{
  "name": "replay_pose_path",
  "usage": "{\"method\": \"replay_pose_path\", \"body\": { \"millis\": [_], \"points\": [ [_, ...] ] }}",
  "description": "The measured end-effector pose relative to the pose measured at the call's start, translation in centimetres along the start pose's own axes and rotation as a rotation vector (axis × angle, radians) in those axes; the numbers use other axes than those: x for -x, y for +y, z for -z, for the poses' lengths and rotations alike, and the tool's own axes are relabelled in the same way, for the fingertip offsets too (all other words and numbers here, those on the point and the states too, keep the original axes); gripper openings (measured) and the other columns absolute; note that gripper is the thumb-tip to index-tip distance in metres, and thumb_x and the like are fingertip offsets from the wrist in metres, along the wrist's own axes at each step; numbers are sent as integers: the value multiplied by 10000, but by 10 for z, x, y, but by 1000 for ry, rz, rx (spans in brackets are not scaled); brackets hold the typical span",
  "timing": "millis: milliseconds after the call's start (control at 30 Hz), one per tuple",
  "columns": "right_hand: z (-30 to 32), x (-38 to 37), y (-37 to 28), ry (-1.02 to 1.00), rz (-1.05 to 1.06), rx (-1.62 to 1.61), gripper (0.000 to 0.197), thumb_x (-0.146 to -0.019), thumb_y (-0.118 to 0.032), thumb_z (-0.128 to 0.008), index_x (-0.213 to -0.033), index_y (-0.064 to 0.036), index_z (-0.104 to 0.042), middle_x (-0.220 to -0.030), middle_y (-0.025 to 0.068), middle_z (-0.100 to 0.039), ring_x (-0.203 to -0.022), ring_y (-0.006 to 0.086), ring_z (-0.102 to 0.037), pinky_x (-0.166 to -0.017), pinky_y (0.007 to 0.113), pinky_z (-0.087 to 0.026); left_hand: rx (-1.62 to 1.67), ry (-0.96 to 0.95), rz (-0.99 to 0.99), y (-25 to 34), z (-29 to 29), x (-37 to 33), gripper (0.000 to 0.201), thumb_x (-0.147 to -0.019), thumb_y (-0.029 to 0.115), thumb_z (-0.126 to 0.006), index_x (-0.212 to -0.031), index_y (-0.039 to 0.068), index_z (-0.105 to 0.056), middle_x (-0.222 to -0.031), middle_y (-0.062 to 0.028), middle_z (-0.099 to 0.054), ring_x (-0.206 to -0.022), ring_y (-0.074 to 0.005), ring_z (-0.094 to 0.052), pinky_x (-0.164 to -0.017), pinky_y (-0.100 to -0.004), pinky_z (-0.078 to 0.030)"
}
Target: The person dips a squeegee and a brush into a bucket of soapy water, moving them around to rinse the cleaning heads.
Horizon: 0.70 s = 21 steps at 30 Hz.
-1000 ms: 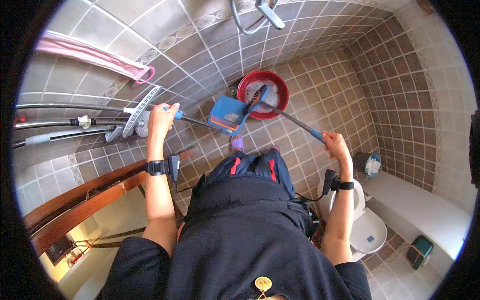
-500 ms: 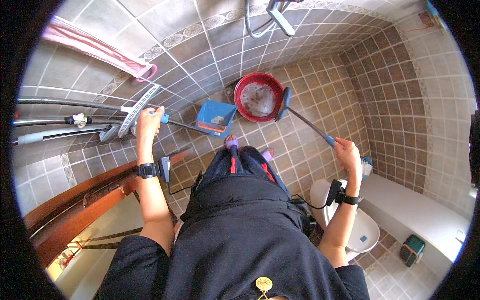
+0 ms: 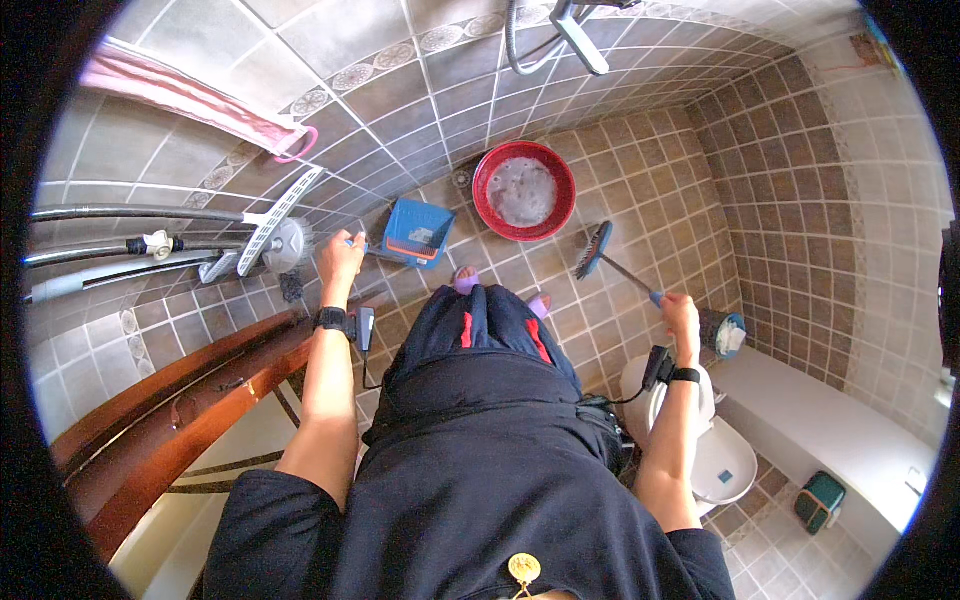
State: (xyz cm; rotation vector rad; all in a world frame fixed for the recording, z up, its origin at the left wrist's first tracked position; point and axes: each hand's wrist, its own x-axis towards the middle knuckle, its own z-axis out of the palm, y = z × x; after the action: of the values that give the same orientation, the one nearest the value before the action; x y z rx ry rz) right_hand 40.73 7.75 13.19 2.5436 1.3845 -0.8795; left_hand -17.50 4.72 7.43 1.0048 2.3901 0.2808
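Note:
My left hand [image 3: 341, 262] is closed around the handle of a blue long-handled dustpan [image 3: 437, 220], whose pan is low over the tiled floor. My right hand [image 3: 681, 322] grips the blue end of a long-handled brush [image 3: 603, 243] with a grey shaft. Its bristled blue head is out to the right of the red basin [image 3: 566, 200], apart from it. Cloudy, foamy water [image 3: 521, 191] stands in the basin, which rests on the floor ahead of my feet. Between brush and dustpan, nothing touches the basin.
Mops and a white-headed squeegee [image 3: 280, 222] lean along the left wall near a pink striped towel [image 3: 190, 100]. A wooden door frame [image 3: 190, 400] is at lower left. The toilet [image 3: 725, 460] and a small bin [image 3: 718, 330] are on my right; a shower fitting [image 3: 580, 40] hangs ahead.
The brush has come away from the basin's right rim toward me, its bristles now showing. My left hand has moved right and the dustpan has shifted slightly left, away from the basin.

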Motion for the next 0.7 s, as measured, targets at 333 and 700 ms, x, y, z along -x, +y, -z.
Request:
{"method": "replay_pose_path", "body": {
  "millis": [333, 700],
  "points": [
    [-32, -25, 16, -117, -13, -69, 277, -748, -197, -535, -956, -48, -640, -652, 116, -622, -535, 201, -610, -458, 312, -504, 447, -263, 1, -43, -7, 28, 227, -724, 246, -639, -715, 40, -543, -582, -60, -558, -521, -126, -522, -494, -278, -389],
    [-4, -103, 0, -272, 22, 37, 210, -729, -144, -537, -871, -28, -640, -591, 105, -599, -509, 191, -606, -424, 322, -476, -201, 99, 11, -32, -43, 31, 194, -748, 204, -575, -866, 51, -595, -871, -192, -619, -879, -362, -583, -753, -421, -461]
  ]
}}
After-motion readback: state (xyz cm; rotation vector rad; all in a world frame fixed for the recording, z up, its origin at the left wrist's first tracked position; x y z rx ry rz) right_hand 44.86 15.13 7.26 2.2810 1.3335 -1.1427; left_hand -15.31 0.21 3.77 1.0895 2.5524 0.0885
